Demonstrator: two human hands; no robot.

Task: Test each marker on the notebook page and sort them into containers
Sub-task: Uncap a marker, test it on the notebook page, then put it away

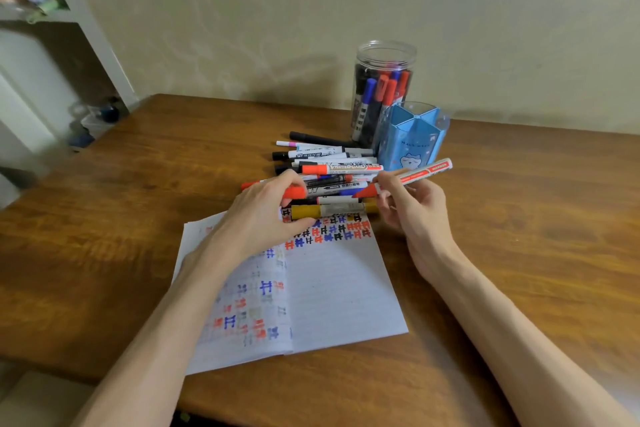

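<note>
An open notebook (339, 295) lies on the wooden table, its pages carrying rows of red, blue and black test marks. Beyond its top edge sits a pile of markers (329, 166). My right hand (412, 208) grips an uncapped red marker (415, 175), tip pointing left and down over the pile. My left hand (266, 215) pinches the red cap (294, 191) just left of that tip. A clear jar (384, 55) holding several markers stands behind a blue divided pen holder (412, 140).
The wooden table (536, 218) stretches right and left of the notebook, with its front edge near me. A yellow-capped marker (329, 211) lies across the notebook's top edge. A white shelf unit (69, 10) stands at the far left against the wall.
</note>
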